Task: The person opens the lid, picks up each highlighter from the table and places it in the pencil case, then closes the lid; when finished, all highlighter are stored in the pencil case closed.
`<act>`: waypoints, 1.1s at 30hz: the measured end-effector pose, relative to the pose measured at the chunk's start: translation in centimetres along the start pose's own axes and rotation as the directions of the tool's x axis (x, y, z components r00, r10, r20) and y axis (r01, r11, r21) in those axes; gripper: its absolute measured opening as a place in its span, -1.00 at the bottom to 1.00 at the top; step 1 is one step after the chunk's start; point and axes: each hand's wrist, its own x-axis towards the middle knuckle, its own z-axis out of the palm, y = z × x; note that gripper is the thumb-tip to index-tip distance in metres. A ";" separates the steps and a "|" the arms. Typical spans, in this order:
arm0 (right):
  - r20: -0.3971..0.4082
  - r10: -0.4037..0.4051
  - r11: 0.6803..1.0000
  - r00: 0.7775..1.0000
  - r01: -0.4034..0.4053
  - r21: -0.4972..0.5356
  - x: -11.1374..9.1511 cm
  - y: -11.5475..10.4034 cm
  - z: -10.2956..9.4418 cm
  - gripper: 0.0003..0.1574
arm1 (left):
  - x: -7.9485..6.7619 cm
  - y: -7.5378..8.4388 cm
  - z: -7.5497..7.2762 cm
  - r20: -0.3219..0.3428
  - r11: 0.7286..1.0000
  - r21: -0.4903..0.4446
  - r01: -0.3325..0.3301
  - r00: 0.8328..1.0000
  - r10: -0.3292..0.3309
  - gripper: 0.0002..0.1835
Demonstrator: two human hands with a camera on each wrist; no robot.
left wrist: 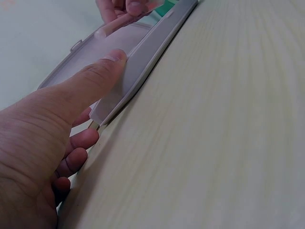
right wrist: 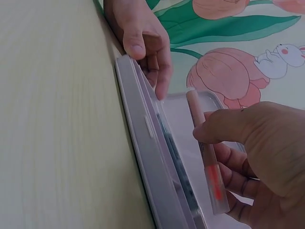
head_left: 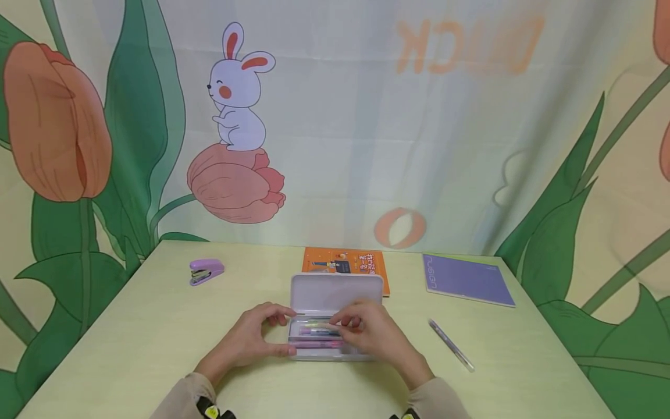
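A pale pencil case (head_left: 335, 293) lies with its lid raised, in front of me on the table. My left hand (head_left: 251, 334) holds its left end, thumb at the front corner and fingers toward the hinge side. Over the case, my right hand (head_left: 374, 331) pinches a marker (right wrist: 208, 155) with a pale pink barrel and a clear cap showing orange-red inside. The marker is tilted and held above the case in the right wrist view. Inside the case lie several pens, among them a pink pen (head_left: 316, 344). The right hand covers the case's right part in the head view.
A purple stapler (head_left: 206, 272) sits at the back left. Behind the lid lies an orange book (head_left: 345, 261). Toward the back right is a purple notebook (head_left: 466, 280), and a capped pen (head_left: 451, 345) lies right of the right hand. A printed curtain (head_left: 335, 128) hangs behind the table.
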 end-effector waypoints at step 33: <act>0.081 0.034 0.999 0.996 -0.032 -0.029 1.1 -2.0 2.4 -0.73 | -0.1 -0.3 0.0 -0.007 1.000 -0.004 -0.030 1.000 0.030 -0.24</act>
